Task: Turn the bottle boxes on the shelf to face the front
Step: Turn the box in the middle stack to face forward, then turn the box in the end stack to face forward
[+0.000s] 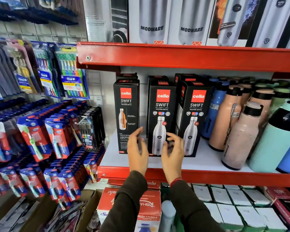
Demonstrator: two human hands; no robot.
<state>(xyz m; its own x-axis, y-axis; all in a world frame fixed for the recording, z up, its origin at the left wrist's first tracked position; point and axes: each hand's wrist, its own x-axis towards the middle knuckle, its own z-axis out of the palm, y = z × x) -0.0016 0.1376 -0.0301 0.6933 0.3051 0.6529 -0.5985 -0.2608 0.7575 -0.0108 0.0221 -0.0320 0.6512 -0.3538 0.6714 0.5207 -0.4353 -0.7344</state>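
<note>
Three black cello SWIFT bottle boxes stand in a row on the white shelf [199, 162]. The left box [126, 111] shows a side panel with a cutaway bottle and small text. The middle box [162, 106] and the right box [196, 111] show the front with a steel bottle. More black boxes stand behind them. My left hand [137, 149] hovers between the left and middle boxes, fingers spread, holding nothing. My right hand [173, 151] hovers in front of the middle box's lower right, fingers curled apart, and is blurred.
Loose bottles, pink [241, 136], blue [214, 113] and mint [274, 139], crowd the shelf's right side. A red shelf edge [191, 56] with Modware boxes sits overhead. Toothbrush packs [72, 81] hang at left. Cartons [146, 206] and white boxes [233, 203] lie below.
</note>
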